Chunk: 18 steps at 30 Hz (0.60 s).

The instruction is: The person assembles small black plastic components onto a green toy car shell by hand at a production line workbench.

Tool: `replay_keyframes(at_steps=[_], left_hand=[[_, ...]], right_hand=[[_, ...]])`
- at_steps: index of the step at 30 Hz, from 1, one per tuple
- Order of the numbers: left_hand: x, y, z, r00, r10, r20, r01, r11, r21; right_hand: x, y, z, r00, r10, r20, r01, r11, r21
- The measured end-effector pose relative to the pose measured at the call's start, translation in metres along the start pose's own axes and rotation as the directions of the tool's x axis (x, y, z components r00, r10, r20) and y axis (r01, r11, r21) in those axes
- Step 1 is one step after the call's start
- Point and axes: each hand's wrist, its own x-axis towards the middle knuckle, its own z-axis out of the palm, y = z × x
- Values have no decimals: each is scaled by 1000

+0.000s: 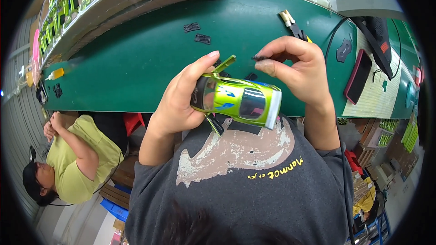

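While the left hand (181,97) curls its fingers around one end of the glossy lime-green toy car with blue markings (231,91), the car sits above the near edge of the green worktop (136,81). The right hand (299,66) pinches a small black part (259,58) between thumb and forefinger, apart from the car. The shell is probably light, stiff plastic; its polish may slip. Grip the body sides, clear of the likely fragile, open side doors (224,64).
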Motion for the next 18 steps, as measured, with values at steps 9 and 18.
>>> replay_keyframes(at_steps=[9, 18], left_hand=[[7, 14, -9, 984, 67, 164, -73, 997, 30], [7, 17, -7, 983, 91, 157, -99, 994, 42]], right_hand=[[13, -20, 3, 955, -194, 223, 221, 970, -105], [12, -16, 10, 941, -236, 242, 283, 942, -180]])
